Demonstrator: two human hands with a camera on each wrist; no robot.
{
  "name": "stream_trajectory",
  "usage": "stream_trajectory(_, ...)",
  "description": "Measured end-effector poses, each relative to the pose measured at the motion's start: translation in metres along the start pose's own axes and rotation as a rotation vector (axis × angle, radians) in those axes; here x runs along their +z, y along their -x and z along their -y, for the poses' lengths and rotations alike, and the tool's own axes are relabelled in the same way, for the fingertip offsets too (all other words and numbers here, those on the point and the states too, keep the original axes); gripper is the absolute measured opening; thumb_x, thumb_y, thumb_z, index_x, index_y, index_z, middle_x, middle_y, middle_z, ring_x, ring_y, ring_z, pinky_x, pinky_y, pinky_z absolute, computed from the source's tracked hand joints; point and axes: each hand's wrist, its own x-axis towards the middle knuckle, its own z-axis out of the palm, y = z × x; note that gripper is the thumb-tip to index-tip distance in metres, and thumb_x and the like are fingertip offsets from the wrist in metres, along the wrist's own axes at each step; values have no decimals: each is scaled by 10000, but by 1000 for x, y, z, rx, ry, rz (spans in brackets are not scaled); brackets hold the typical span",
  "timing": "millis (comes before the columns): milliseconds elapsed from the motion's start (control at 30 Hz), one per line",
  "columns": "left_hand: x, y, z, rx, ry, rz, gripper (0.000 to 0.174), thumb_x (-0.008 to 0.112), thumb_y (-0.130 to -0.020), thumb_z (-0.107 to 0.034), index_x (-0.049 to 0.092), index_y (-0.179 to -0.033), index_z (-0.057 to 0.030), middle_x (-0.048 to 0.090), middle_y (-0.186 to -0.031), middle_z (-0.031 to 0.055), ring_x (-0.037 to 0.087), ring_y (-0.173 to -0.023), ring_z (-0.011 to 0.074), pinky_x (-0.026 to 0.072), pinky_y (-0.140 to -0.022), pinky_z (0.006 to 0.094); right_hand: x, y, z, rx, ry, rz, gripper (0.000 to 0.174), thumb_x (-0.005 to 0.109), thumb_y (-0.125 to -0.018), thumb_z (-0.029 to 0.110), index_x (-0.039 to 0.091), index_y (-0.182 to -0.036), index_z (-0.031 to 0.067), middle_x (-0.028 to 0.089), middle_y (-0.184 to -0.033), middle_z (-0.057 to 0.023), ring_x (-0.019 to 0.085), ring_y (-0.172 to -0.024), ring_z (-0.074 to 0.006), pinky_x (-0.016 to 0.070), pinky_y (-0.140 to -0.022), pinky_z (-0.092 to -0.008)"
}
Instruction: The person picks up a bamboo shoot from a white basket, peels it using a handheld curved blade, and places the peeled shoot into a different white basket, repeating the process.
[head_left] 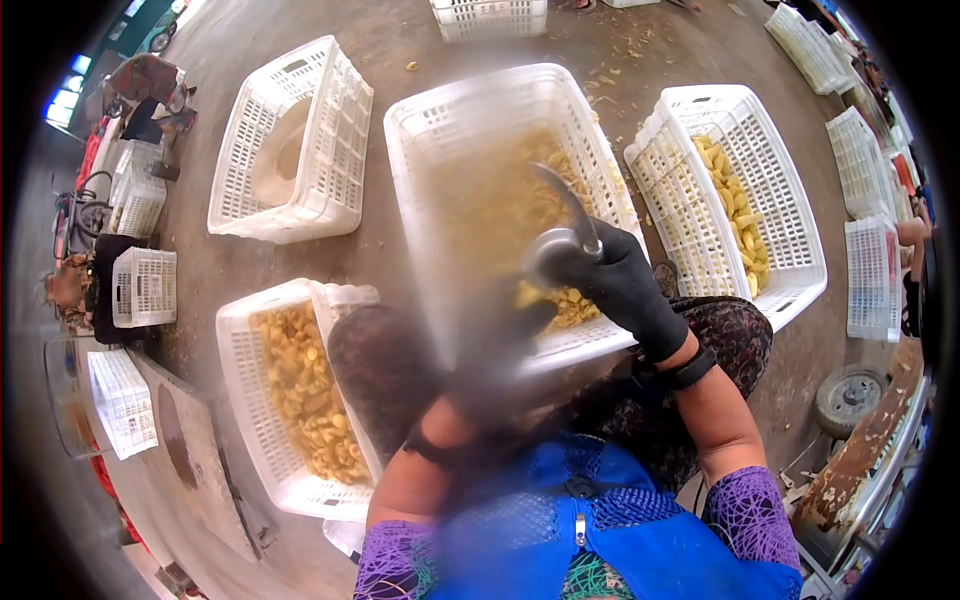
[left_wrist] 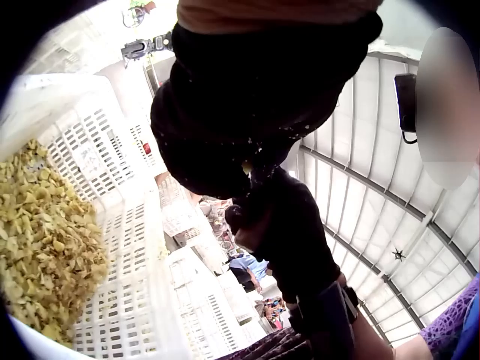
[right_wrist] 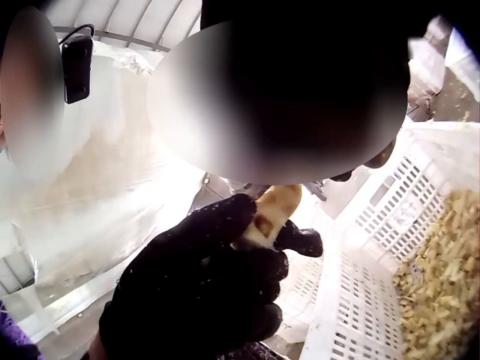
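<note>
In the head view my right hand (head_left: 625, 290), in a dark glove, grips a curved knife (head_left: 567, 200) above the middle crate (head_left: 405, 150). A round silvery part (head_left: 553, 257) shows by its fingers. My left hand (head_left: 500, 335), also gloved, is blurred beside it over the crate's near side. In the right wrist view that left hand (right_wrist: 202, 277) pinches a pale yellow piece (right_wrist: 274, 214) with a brown spot. Yellow pieces (head_left: 540, 215) lie in the middle crate. From the left wrist the right hand (left_wrist: 289, 229) appears close under the left.
A crate of yellow pieces (head_left: 305, 390) stands at my left knee, another crate of larger pieces (head_left: 735, 215) at my right. A white crate with a round basin (head_left: 280, 150) sits at upper left. Scraps (head_left: 605, 80) litter the floor; a wheel (head_left: 850, 400) lies right.
</note>
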Motion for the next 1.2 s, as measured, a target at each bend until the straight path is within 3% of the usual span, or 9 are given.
stream_trajectory(233, -19, 10, 4, 130, -304, -7, 174, 538, -861, -61, 609, -995, 25, 590, -728, 24, 505, -605, 85, 430, -539, 260, -41, -40, -41, 304, -8, -428, 181, 696, -761, 148, 647, -903, 47, 571, -616, 11, 457, -463, -50, 363, -425, -216)
stream_trajectory(300, -20, 13, 10, 4, -128, -46, 185, 539, -862, -67, 609, -1004, 29, 594, -742, 25, 511, -616, 87, 436, -552, 259, -24, -31, -48, 317, -74, -307, 162, 682, -766, 131, 648, -901, 48, 574, -628, 12, 469, -463, -54, 352, -412, -207)
stream_trajectory(333, -19, 12, 9, -109, 53, -52, 196, 539, -862, -73, 609, -1012, 33, 598, -757, 25, 517, -626, 89, 442, -565, 257, -15, -27, -64, -193, 64, -240, 151, 658, -771, 114, 643, -903, 42, 574, -628, 14, 472, -458, -53, 338, -398, -201)
stream_trajectory(467, -14, 8, 0, 60, -38, -47, 178, 543, -870, -87, 605, -999, 18, 596, -766, 28, 528, -647, 95, 452, -587, 255, -5, -10, -1, 203, -219, -176, 137, 636, -762, 102, 634, -878, 29, 564, -617, 12, 479, -459, -55, 333, -385, -192)
stream_trajectory(567, -10, 8, -8, -371, 255, -110, 178, 544, -871, -87, 596, -1013, 7, 593, -789, 32, 541, -690, 108, 460, -618, 261, 2, -7, -1, 70, -304, -24, 149, 647, -778, 146, 627, -872, 32, 552, -597, 8, 475, -441, -55, 315, -359, -185)
stream_trajectory(767, -5, 10, 1, -184, 138, -64, 171, 548, -865, -77, 592, -1016, -9, 593, -825, 56, 556, -721, 143, 463, -635, 276, 9, -4, 1, 183, -118, 75, 181, 638, -833, 207, 635, -917, 46, 587, -638, 1, 508, -493, -50, 381, -418, -186)
stream_trajectory(833, -3, 6, 11, 299, -174, -125, 169, 550, -836, -39, 579, -997, 5, 598, -841, 91, 575, -716, 200, 467, -631, 295, 19, -12, -66, 8, 73, -59, 180, 635, -835, 186, 639, -946, 44, 615, -702, -6, 537, -566, -58, 421, -495, -197)
stream_trajectory(1033, -25, 11, -12, 265, -398, -57, 260, 508, -801, 22, 558, -1056, 30, 598, -889, 147, 590, -758, 279, 479, -651, 332, -27, -31, -64, 139, 136, -318, 225, 661, -811, 137, 643, -1000, 15, 670, -859, -30, 591, -720, -97, 488, -667, -264)
stream_trajectory(1200, -15, 2, -21, 369, -413, -284, 264, 503, -819, 13, 560, -1077, 11, 609, -919, 152, 597, -806, 302, 485, -707, 340, 18, 9, -27, -429, 579, -226, 201, 719, -771, 242, 584, -799, 96, 568, -698, -91, 563, -569, -260, 454, -530, -340)
